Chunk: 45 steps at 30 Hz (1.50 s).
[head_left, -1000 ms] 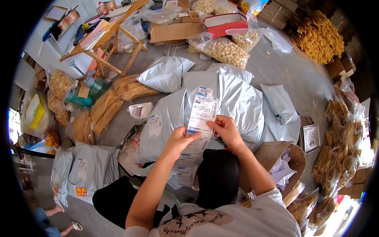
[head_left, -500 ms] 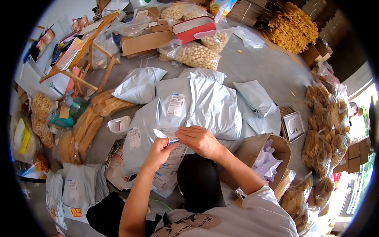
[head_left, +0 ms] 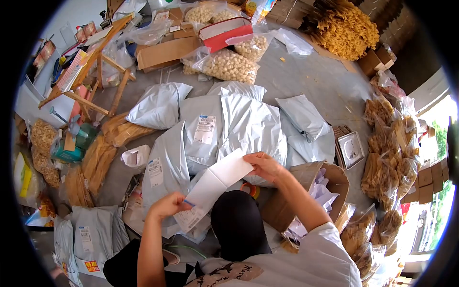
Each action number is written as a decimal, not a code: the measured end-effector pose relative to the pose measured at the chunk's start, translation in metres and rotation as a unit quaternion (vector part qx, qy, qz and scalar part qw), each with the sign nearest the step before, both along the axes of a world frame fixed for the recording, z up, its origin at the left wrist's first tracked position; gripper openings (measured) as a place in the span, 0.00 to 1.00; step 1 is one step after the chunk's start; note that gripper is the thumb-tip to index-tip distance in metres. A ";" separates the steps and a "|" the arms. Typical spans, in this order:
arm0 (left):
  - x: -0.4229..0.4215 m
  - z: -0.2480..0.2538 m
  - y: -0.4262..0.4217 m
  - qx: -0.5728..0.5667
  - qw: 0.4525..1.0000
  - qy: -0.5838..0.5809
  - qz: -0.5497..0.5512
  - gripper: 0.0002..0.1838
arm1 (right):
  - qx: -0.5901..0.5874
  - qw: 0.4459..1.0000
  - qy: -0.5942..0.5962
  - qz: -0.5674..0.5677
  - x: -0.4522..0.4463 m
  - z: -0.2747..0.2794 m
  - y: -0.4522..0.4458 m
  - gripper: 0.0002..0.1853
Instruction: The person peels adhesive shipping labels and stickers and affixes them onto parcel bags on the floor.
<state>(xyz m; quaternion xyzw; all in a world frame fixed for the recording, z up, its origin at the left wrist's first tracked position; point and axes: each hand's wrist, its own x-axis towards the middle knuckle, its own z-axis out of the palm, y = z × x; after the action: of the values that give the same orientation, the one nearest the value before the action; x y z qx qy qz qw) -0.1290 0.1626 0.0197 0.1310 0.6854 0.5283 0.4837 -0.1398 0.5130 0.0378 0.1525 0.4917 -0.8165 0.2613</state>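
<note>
A strip of paper labels (head_left: 217, 179) is stretched slantwise between my hands, mostly blank side showing, with print on its lower part. My left hand (head_left: 168, 204) pinches it near the lower left. At the upper right end, my right hand (head_left: 263, 165) grips its corner. Beyond the strip lie big grey plastic parcels; one parcel (head_left: 251, 125) is in the middle. A printed label (head_left: 204, 129) is stuck on the parcel to its left, and another label (head_left: 155, 172) on the nearer left parcel.
An open carton (head_left: 282, 203) with crumpled paper stands right of my knee. Bagged dried goods (head_left: 382, 167) line the right side. A wooden stand (head_left: 98, 62) is at the upper left. More grey parcels (head_left: 95, 234) sit at the lower left.
The strip has been unfolded and turned, its blank side now showing. My right hand has moved right, away from my left hand, which moved left and down. The view has shifted slightly.
</note>
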 end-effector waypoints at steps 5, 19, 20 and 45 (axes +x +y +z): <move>0.026 -0.010 -0.022 0.081 0.986 -0.116 0.089 0.08 | 0.046 0.998 -0.011 -0.034 -0.039 -0.009 0.077 0.15; 0.042 -0.024 -0.028 0.121 0.947 -0.171 0.242 0.10 | 0.762 0.403 0.494 -0.113 -0.094 -0.065 0.112 0.16; 0.040 -0.023 -0.026 0.120 0.947 -0.171 0.244 0.10 | 0.759 0.403 0.505 -0.082 -0.091 -0.088 0.105 0.16; 0.115 -0.077 0.061 0.064 0.957 -0.044 0.279 0.16 | 0.858 0.452 0.146 0.196 -0.102 -0.172 0.060 0.32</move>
<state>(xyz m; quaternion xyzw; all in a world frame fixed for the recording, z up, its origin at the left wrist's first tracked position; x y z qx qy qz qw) -0.0135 0.2235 -0.0573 -0.0587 0.6375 0.6900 0.3376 -0.2419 0.5731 -0.1341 0.0776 0.9908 0.0819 0.0752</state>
